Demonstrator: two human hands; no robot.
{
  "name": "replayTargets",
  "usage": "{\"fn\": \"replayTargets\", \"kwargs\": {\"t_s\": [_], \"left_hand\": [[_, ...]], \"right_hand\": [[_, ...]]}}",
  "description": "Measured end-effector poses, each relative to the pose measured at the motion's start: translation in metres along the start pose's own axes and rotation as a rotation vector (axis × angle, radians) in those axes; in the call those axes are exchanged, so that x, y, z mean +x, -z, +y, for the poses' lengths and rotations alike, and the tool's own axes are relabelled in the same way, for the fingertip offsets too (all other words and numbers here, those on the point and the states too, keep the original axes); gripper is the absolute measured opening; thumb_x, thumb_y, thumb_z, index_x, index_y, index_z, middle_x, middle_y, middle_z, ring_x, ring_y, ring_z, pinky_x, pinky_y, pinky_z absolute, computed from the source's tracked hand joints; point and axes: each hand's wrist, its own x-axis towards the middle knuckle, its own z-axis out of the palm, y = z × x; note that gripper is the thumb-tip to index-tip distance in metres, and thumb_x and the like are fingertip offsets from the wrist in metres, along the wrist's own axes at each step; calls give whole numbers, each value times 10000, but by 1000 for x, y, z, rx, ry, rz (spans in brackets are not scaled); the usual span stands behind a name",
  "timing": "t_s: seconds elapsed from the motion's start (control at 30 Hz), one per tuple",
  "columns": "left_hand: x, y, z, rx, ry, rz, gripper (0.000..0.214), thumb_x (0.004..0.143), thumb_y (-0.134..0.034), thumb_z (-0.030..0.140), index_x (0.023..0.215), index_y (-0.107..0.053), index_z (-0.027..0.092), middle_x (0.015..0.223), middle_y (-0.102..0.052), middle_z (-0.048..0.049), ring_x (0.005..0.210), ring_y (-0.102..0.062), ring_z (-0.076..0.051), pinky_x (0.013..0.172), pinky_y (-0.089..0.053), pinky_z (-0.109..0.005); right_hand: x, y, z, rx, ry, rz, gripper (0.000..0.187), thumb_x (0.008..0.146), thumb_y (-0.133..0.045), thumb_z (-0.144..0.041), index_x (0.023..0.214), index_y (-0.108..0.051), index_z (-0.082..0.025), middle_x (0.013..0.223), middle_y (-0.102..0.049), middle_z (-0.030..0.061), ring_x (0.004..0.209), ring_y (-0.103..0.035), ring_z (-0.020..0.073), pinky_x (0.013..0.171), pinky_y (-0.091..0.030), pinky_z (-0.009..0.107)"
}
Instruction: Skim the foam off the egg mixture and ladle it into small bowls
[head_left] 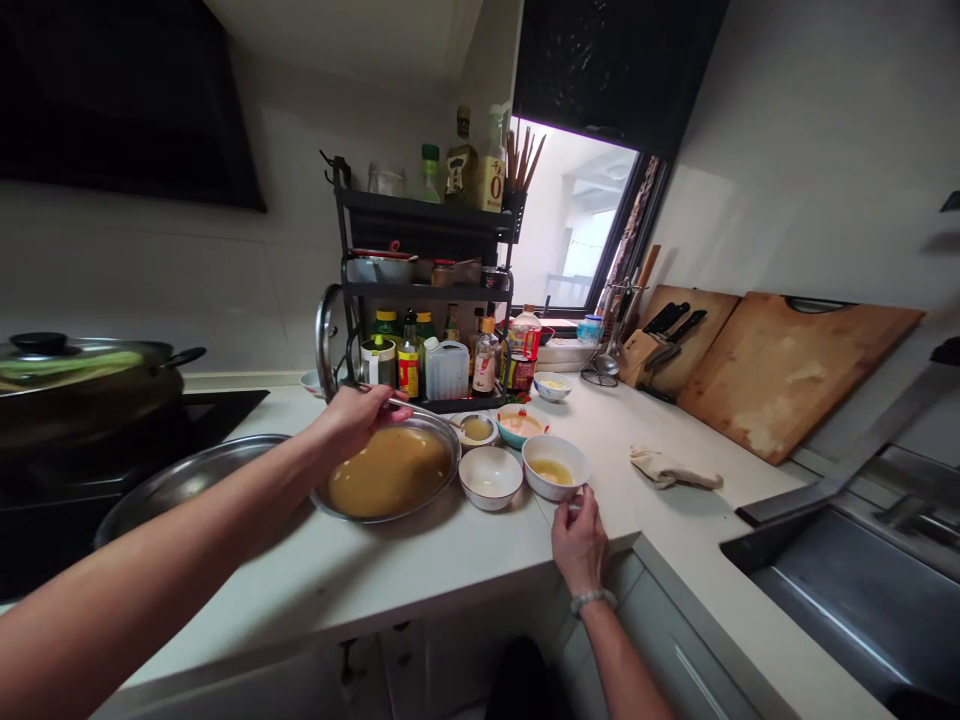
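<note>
My left hand (358, 418) is closed on a metal utensil handle (409, 405) at the far rim of a steel dish (324, 505) filled with yellow-brown liquid. My right hand (579, 540), a bracelet on its wrist, rests on the counter edge with its fingertips touching the near side of a white bowl (537, 482) that holds a little yellow liquid. An empty white bowl (490, 477) sits between the dish and that bowl. Behind them are a small bowl with a spoon (475, 429) and a teal bowl (519, 427).
A covered wok (82, 385) sits on the stove at left beside a steel lid (180, 480). A black rack (427, 290) of bottles stands at the back. A cloth (671, 470), knife block (652, 345), cutting boards (787, 365) and the sink (862, 590) lie to the right.
</note>
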Motion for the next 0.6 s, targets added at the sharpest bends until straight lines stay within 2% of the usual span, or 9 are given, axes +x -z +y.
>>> {"fn": "replayTargets", "kwargs": {"t_s": [0.1, 0.2, 0.3, 0.4, 0.47, 0.6], "left_hand": [[-1, -29, -5, 29, 26, -74, 263, 822, -472, 2, 613, -616, 71, 559, -649, -80, 441, -629, -98, 485, -549, -149], [-1, -57, -15, 32, 18, -128, 214, 773, -512, -3, 600, -613, 71, 534, -644, -79, 430, -617, -101, 472, -542, -157], [-3, -82, -31, 67, -19, -179, 186, 748, -525, 22, 593, -602, 87, 498, -630, -55, 409, -603, -107, 460, -532, -178], [-6, -97, -54, 173, -98, -268, 193, 794, -487, 87, 641, -603, 111, 477, -624, -38, 399, -601, -124, 461, -526, -215], [-10, -100, -69, 276, -197, -376, 192, 830, -474, 151, 701, -614, 128, 497, -635, -34, 431, -623, -142, 476, -525, -235], [-20, -91, -86, 568, -607, -599, 189, 858, -508, 265, 837, -664, 162, 611, -678, -29, 522, -645, -131, 542, -504, -221]], "right_hand": [[-1, -2, 0, 2, 5, 14, 524, 853, -404, -342, 1257, -509, -26, 928, -677, 189, 781, -648, 284, 679, -481, 372], [-1, -3, 1, -11, 7, 33, 520, 852, -402, -337, 1249, -519, -22, 957, -673, 203, 808, -650, 294, 690, -485, 379], [-1, -4, 1, -14, 14, 39, 510, 852, -406, -326, 1253, -520, -32, 996, -667, 208, 837, -651, 294, 700, -489, 377], [-2, -3, 0, 1, 14, 27, 516, 857, -401, -324, 1265, -504, -25, 981, -669, 204, 835, -652, 291, 703, -494, 377], [-2, -3, 0, 5, 13, 18, 518, 861, -399, -322, 1271, -495, -20, 968, -668, 202, 842, -651, 294, 707, -495, 382], [-2, -3, 0, -7, 15, 19, 512, 866, -396, -321, 1268, -497, -21, 996, -660, 214, 861, -647, 301, 717, -492, 391]]}}
